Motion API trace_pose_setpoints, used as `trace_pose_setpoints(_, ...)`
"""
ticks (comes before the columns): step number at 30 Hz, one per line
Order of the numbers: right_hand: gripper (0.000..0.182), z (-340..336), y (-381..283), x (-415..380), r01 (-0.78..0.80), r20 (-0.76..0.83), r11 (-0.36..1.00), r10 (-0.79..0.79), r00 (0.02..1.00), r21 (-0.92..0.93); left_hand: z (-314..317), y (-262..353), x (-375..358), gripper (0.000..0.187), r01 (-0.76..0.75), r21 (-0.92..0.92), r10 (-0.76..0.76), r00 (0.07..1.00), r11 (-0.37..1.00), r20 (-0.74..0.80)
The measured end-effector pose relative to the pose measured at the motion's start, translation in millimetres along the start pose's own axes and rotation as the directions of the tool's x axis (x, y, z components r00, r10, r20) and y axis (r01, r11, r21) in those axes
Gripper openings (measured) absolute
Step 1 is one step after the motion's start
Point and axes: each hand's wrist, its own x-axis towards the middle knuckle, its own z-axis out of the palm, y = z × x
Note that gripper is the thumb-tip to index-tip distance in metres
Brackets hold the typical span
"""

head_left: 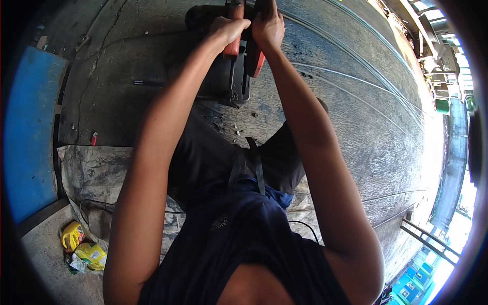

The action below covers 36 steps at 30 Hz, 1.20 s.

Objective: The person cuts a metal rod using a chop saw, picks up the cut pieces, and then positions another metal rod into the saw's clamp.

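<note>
Step in hand appears to be steadying, with left hand [226, 30] on the orange-red cylinder [232, 48] and right hand [268, 29] at the red-edged part [255, 65], both far centre by the grey-edged base [246, 93], finger closure indeterminable on either; next move likely calls for even two-handed control.

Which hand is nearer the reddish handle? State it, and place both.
Left. The left hand is on the reddish handle; the right hand is apart from it, to its right, by the red-edged part.
</note>
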Motion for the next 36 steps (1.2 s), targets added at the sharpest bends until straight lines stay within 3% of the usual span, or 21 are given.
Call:
trace_pose_setpoints(3, 0.05, -0.7, -1.2, -2.4, -0.014, 0.01, 1.0, 0.014, 1.0, 0.009, 1.9, -7.8, 3.5, 0.042, -0.035, 0.023, 0.036, 0.998, 0.999, -0.06)
trace_pose_setpoints(10, 0.048, -1.8, 0.1, -8.6, -0.143, 0.065, 0.987, 0.148, 0.987, -0.08, 0.1, -6.2, -7.8, 0.043, -0.045, 0.037, 0.045, 0.999, 0.998, -0.003)
trace_pose_setpoints(25, 0.05, 2.7, 7.9, -15.5, -0.083, 0.025, 0.993, 0.085, 0.996, -0.082, 3.6, -16.7, -10.3, 0.041, -0.048, 0.054, 0.049, 0.999, 0.997, -0.024)
trace_pose_setpoints(28, 0.051, 1.4, 7.1, -14.7, -0.122, 0.091, 0.983, 0.136, 0.987, -0.136, 6.2, -23.8, -3.8, 0.043, -0.047, 0.064, 0.05, 0.998, 0.997, -0.05)
trace_pose_setpoints(36, 0.053, -4.1, -2.0, -19.6, -0.125, 0.076, 0.989, 0.131, 0.988, -0.079, 7.9, -29.9, -6.3, 0.046, -0.097, 0.061, 0.101, 0.992, 0.993, -0.073)
